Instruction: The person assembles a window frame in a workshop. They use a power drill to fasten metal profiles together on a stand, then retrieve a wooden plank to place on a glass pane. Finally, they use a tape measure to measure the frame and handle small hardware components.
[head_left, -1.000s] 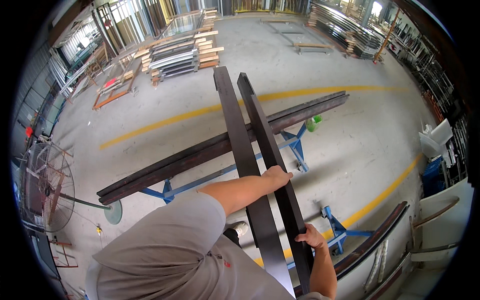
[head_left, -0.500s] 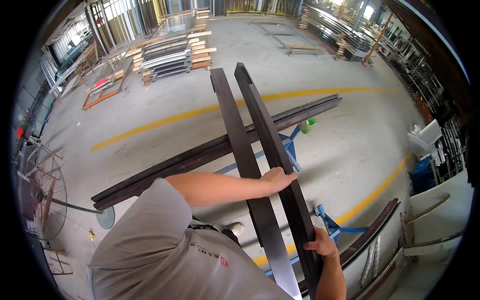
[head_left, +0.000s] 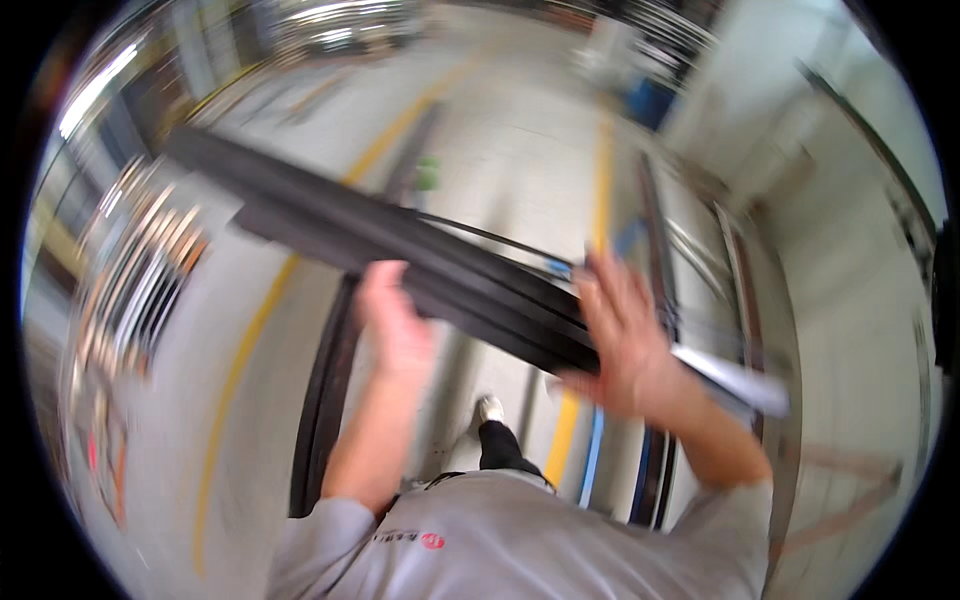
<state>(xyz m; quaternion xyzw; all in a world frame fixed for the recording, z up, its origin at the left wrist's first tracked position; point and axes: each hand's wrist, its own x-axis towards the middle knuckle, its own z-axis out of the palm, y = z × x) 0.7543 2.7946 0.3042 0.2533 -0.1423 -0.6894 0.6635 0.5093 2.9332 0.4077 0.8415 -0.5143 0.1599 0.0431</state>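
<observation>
At the dark bar (head_left: 440, 258), right fingers (head_left: 612, 298) spread wide, left fingers (head_left: 385, 285) too blurred to tell.

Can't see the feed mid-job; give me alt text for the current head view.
The left hand and right hand are at long dark bars slanting from upper left to lower right, the left by their near edge, the right farther toward lower right; blur hides the grip. Yellow lines run along the grey floor.

Near-black bar stock (head_left: 455, 268); grey shirt (head_left: 560, 540), red chest mark (head_left: 432, 541); black trousers (head_left: 503, 448); white shoe (head_left: 490, 408); pale grey floor (head_left: 520, 150), yellow lines (head_left: 604, 170).
</observation>
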